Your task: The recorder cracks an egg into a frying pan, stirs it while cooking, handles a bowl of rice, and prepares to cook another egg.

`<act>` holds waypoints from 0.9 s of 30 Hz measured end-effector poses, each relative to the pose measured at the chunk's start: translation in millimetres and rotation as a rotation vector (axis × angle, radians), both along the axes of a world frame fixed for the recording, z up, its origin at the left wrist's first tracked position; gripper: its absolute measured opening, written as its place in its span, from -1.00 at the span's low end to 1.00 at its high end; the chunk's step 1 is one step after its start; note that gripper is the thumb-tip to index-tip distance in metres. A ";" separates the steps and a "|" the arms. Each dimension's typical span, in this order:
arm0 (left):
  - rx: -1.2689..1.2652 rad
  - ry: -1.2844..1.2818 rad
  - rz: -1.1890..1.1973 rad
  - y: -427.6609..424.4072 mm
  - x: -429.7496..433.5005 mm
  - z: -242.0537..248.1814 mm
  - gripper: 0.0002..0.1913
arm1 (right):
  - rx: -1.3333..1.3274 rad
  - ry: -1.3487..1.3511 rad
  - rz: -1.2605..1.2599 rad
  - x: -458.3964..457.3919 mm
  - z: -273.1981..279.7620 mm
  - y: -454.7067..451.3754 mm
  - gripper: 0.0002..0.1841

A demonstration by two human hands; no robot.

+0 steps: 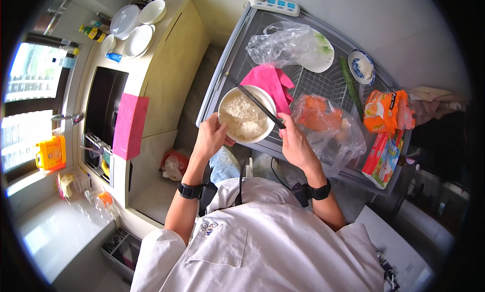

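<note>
A white bowl (pixel 227 95) holds a clumpy white flour-like mixture (pixel 244 119). My left hand (pixel 212 135) grips the bowl's left side, thumb near its rim. Dark chopsticks (pixel 255 101) lie slantwise across the bowl, their far ends past its upper-left rim. Their near end meets my right hand (pixel 295 142), whose fingers close around it beside the bowl's right edge. Just behind the bowl lies a pink cloth (pixel 269 82). To the right of my right hand is a clear plastic bag (pixel 348 144) with orange-red and pale items inside.
The grey freezer-like top (pixel 257 30) bears a plate under clear plastic (pixel 322 51), a cucumber (pixel 348 80), a blue-patterned dish of white powder (pixel 365 68), an orange package (pixel 380 112), a red box (pixel 382 159) and a power strip (pixel 274 6). Leftward stands a sink counter (pixel 130 76).
</note>
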State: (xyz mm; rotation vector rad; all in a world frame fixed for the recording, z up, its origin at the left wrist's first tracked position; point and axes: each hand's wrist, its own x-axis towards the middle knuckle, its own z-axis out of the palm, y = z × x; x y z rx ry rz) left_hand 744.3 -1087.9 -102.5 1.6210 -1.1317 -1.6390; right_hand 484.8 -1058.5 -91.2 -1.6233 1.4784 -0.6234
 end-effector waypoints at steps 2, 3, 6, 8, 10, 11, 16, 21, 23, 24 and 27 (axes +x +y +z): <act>-0.011 0.010 -0.043 -7.5 16.9 2.8 -0.81 | -0.205 0.135 -0.058 10.9 -6.3 9.9 -0.67; -0.016 0.012 -0.064 -11.8 29.2 2.9 -0.81 | -0.126 0.097 -0.128 18.5 -1.1 15.0 -0.69; -0.025 0.028 -0.162 -33.9 61.3 6.2 -0.80 | 0.151 -0.069 -0.347 42.5 26.7 5.6 -0.73; -0.015 0.049 -0.233 -48.5 77.1 21.2 -0.78 | 0.091 -0.149 -0.515 61.6 7.8 8.6 -0.72; -0.023 0.080 -0.292 -61.5 90.7 28.7 -0.78 | 0.217 -0.509 -0.659 90.3 8.5 2.6 -0.72; -0.028 0.106 -0.326 -66.9 96.6 32.5 -0.78 | 0.341 -0.805 -0.716 104.5 13.5 0.5 -0.72; 0.039 0.154 -0.480 -88.0 109.9 58.1 -0.74 | 0.365 -1.088 -0.732 151.4 5.5 -7.2 -0.69; -0.118 -0.006 -0.556 -106.8 109.7 63.6 -0.59 | 0.210 -1.128 -0.804 168.4 5.8 -0.2 -0.71; -0.157 -0.119 -0.556 -113.9 98.6 64.6 -0.50 | 0.223 -1.078 -0.834 172.4 7.6 0.9 -0.69; -0.157 -0.086 -0.555 -117.8 92.9 62.8 -0.45 | 0.234 -1.023 -0.850 174.7 8.4 -0.2 -0.68; -0.144 -0.042 -0.532 -121.7 83.1 55.1 -0.47 | 0.259 -0.961 -0.878 177.9 6.0 0.3 -0.66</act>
